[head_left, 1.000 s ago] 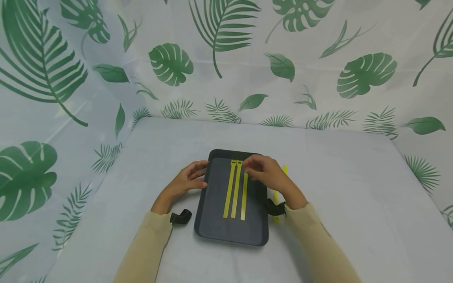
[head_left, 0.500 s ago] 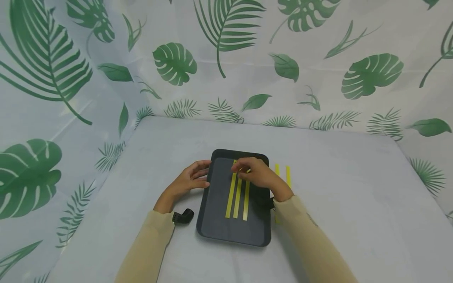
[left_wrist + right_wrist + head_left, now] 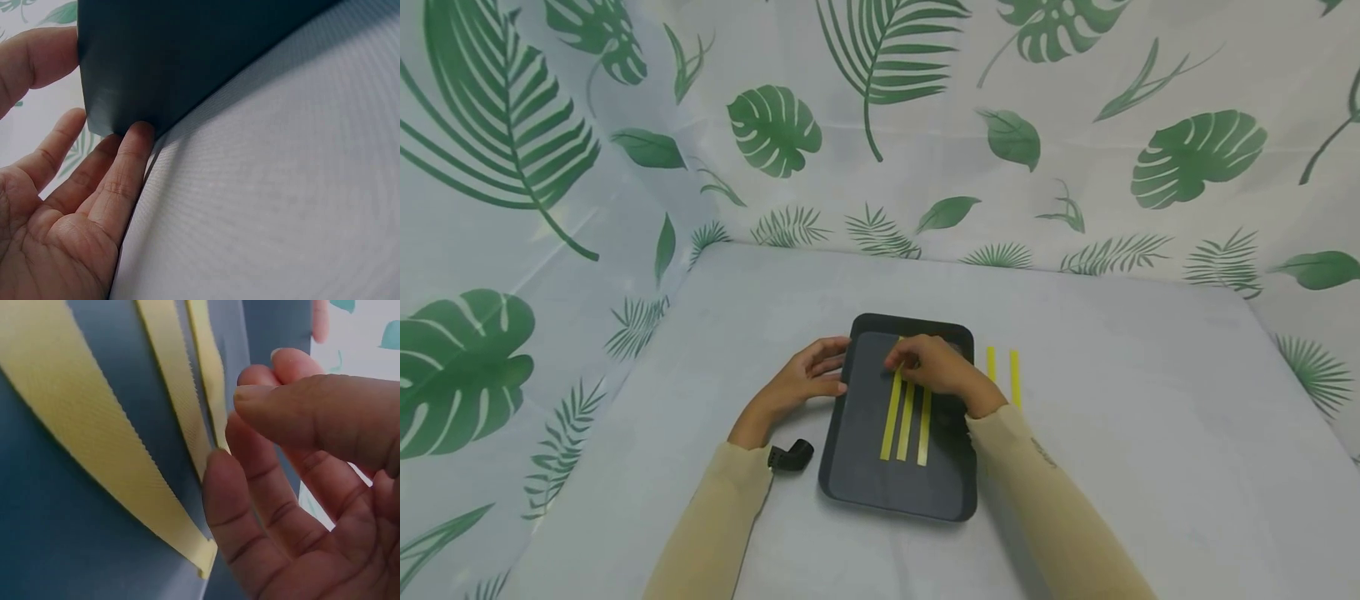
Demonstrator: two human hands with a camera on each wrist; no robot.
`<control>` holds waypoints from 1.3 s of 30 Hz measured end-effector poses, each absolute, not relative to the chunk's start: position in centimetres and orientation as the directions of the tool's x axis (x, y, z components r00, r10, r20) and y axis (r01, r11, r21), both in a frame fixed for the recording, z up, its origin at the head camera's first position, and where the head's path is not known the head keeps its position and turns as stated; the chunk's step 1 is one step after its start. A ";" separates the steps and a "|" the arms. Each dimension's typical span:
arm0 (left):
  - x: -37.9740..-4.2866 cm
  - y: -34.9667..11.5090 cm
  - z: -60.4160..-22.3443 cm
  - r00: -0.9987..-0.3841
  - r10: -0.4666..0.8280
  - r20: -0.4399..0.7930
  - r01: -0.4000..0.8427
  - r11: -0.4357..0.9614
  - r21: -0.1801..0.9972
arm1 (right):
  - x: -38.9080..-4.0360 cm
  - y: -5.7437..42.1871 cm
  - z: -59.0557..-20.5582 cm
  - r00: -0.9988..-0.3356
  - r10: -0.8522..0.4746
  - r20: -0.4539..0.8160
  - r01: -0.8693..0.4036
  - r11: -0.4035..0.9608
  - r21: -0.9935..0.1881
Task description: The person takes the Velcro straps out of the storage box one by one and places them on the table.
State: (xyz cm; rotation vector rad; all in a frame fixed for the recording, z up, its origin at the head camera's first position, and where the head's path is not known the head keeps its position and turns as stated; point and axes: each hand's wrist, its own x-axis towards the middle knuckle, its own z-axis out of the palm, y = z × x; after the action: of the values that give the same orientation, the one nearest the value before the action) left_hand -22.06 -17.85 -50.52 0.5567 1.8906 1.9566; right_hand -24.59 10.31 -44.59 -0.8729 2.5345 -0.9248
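A dark rectangular tray [image 3: 853, 442] lies on the white cloth, holding three yellow hook-and-loop straps [image 3: 906, 429] side by side lengthwise. Along its left side rests my left hand [image 3: 793, 385], the fingers fairly straight and their tips on the outer wall, as the left wrist view shows. My right hand [image 3: 936, 367] hovers over the straps' far ends and hides them in the head view. Its loosely bent fingertips come right up to the leftmost strap [image 3: 209, 369]; nothing shows between thumb and fingers. The slotted head of the nearest strap [image 3: 94, 419] lies below the fingers in the right wrist view.
Two more yellow straps [image 3: 1016, 375] lie on the cloth just right of the tray, partly covered by the right forearm. A black wrist camera [image 3: 792, 456] sits at the left cuff. Leaf-printed cloth walls [image 3: 925, 167] stand behind and to the left.
My right hand has moved left across the tray, from the rightmost strap's far end to the leftmost one. The left hand stays at the tray's side, and the straps lie as before.
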 end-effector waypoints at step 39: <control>-22.2 -17.9 -50.6 -0.859 0.512 0.029 0.004 -0.050 0.999 | -25.7 9.7 -45.1 -0.730 -0.683 0.036 -0.540 0.544 -0.643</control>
State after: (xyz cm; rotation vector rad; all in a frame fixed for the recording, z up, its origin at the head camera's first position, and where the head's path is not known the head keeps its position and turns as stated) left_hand -22.22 -17.94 -50.59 0.5469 1.8769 1.9706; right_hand -25.65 9.72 -45.06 -1.0308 2.5614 -0.9531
